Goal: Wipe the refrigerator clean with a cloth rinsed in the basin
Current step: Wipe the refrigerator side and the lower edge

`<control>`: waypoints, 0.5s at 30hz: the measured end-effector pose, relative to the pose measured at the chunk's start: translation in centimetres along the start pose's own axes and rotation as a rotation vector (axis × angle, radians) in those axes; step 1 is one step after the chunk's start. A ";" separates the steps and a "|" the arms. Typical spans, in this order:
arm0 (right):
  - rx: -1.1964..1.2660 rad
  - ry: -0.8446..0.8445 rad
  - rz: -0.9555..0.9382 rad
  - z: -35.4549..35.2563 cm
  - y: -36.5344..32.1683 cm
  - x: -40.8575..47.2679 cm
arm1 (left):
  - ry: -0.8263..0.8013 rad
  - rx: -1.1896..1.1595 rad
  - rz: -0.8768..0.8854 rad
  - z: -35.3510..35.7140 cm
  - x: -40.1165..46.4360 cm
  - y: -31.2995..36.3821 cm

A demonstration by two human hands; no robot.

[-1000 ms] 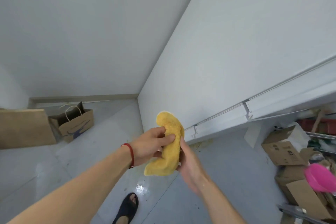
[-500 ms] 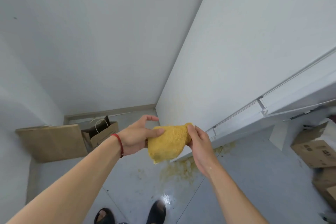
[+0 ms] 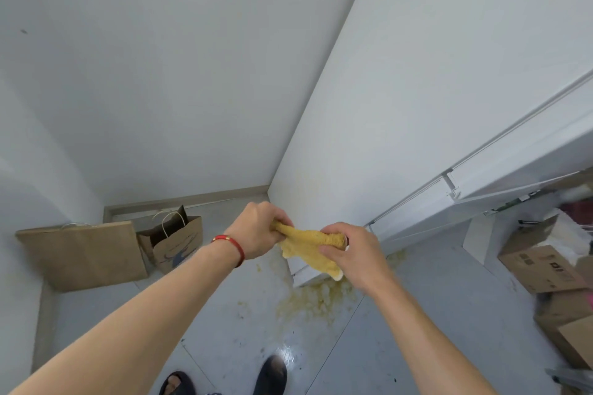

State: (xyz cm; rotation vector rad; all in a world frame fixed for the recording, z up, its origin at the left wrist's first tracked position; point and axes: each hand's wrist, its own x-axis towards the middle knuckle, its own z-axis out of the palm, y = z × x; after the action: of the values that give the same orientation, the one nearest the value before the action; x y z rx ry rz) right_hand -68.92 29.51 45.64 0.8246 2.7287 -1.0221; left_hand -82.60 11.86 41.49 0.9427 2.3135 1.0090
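Lower centre: my left hand (image 3: pixel 256 229) and right hand (image 3: pixel 351 255) are both gripping the cloth (image 3: pixel 308 248), fingers curled round it.
Edges: refrigerator (image 3: pixel 433 99) corner is sitting just behind; open floor (image 3: pixel 231 314) below.
Cloth: yellow, bunched, twisting between fists.

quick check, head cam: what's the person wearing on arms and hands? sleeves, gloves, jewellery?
No gloves and no sleeves in view: both forearms are bare down to the frame's edge. The left hand has a thin red cord bracelet with a small gold bead at the wrist. The right hand and its wrist carry nothing visible: no ring or watch.
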 end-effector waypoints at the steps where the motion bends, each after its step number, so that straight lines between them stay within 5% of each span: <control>1: -0.010 0.055 -0.029 -0.5 -0.2 -0.1 | 0.017 -0.059 -0.005 -0.2 0.2 0.3; 4: 0.260 0.079 -0.027 -3.0 0.2 -0.1 | -0.051 -0.649 -0.107 -1.1 0.5 0.9; 7: 1.086 -0.143 0.082 -3.4 0.8 -0.7 | -0.184 -1.095 -0.181 -0.8 1.3 2.2; 10: 1.417 -0.316 0.319 -0.3 1.0 -2.2 | -0.164 -0.853 -0.220 1.0 2.3 3.7; 12: 1.379 -0.179 0.471 1.1 1.2 -2.5 | 0.021 -0.478 -0.255 2.0 2.7 4.0; 15: 1.237 0.105 0.480 -1.8 0.7 -2.4 | 0.183 -0.539 -0.378 2.4 2.9 3.1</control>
State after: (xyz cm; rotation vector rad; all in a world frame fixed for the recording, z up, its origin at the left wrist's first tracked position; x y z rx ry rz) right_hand -66.32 30.03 47.33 1.5341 1.5114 -2.5028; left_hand -81.77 16.66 41.93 0.1994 2.0669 1.4792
